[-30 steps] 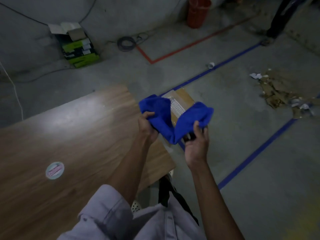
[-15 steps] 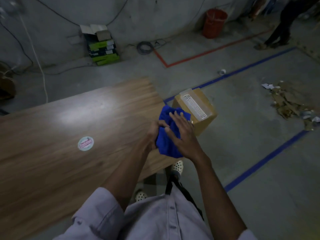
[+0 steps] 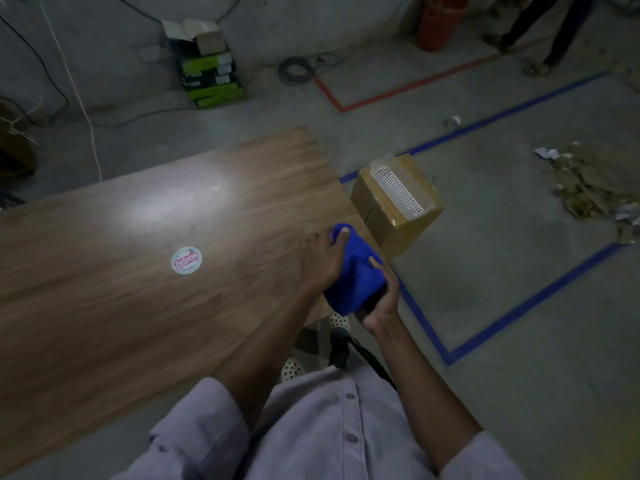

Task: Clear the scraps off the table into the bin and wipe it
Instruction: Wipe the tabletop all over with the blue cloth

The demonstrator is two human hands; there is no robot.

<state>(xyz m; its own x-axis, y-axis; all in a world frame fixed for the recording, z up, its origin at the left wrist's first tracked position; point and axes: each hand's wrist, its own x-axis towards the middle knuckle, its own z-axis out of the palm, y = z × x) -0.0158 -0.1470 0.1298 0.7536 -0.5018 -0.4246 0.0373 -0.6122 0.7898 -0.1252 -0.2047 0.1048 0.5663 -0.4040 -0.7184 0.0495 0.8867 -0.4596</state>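
Note:
A bunched blue cloth (image 3: 355, 271) hangs over the right end of the wooden table (image 3: 138, 271). My left hand (image 3: 323, 258) grips its upper left side, thumb over the top fold. My right hand (image 3: 379, 299) cups the cloth from below and the right, thumb pressed on its face. A round white and red sticker (image 3: 186, 259) lies on the tabletop to the left of my hands. An orange-red bin (image 3: 440, 22) stands far back on the floor.
A taped cardboard box (image 3: 398, 202) sits on the floor beside the table's right end. Torn cardboard scraps (image 3: 595, 188) litter the floor at the right. Stacked boxes (image 3: 207, 67), a cable coil (image 3: 296, 69) and a person's legs (image 3: 554, 32) are at the back.
The cloth, spread between my two hands a second ago, is now gathered into a bundle. Both hands have moved left with it over the table's corner. My right hand shifted from on top to underneath.

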